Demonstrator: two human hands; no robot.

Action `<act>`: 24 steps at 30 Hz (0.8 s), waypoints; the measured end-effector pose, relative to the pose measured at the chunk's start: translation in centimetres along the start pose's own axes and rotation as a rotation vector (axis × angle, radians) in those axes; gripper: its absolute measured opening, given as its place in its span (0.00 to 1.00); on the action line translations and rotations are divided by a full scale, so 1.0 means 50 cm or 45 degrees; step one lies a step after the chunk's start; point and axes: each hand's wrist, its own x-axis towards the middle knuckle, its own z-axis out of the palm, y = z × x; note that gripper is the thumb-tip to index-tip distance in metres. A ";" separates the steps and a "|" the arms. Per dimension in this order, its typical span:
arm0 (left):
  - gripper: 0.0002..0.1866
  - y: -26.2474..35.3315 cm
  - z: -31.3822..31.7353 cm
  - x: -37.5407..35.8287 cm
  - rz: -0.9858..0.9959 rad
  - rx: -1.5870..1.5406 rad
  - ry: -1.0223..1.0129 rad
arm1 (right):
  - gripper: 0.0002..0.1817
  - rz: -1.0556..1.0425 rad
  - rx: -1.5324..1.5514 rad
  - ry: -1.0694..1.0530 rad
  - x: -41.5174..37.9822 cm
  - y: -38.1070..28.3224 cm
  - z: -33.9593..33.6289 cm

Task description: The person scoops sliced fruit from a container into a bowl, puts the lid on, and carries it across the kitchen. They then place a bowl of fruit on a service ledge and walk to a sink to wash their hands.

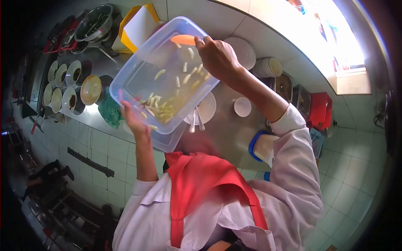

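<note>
A clear plastic tub (pixel 125 67) is held up and tilted above the steel counter, with pale sliced pieces (pixel 157 104) scattered over its bottom and gathered thickest near its lower corner. My left hand (pixel 136 119) grips the tub's rim at the lower left. At the upper right rim, my right hand (pixel 217 56) is closed around a flat orange scraper-like piece (pixel 183 39) that reaches into the tub. Its handle, if any, is hidden by the fingers. Partly under the tub's lower corner shows another clear container (pixel 169 141).
Beside the tub are a white bowl (pixel 208 106) with spoons (pixel 193 125) and a small white cup (pixel 242 107). Several sauce bowls (pixel 73 72) and a green cloth (pixel 109 109) lie left. A metal colander (pixel 95 23) stands behind; a blue-rimmed container (pixel 261 146) sits right.
</note>
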 end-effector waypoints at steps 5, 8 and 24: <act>0.41 -0.059 0.034 -0.022 -0.081 -0.139 -0.066 | 0.20 -0.183 -0.020 -0.212 -0.144 0.006 -0.053; 0.41 -0.092 0.054 -0.042 0.062 -0.092 -0.145 | 0.16 0.063 -0.291 0.025 -0.185 0.041 -0.089; 0.38 -0.166 0.157 -0.226 -0.014 -0.294 -0.339 | 0.11 -0.065 -0.015 -0.110 -0.372 -0.032 -0.101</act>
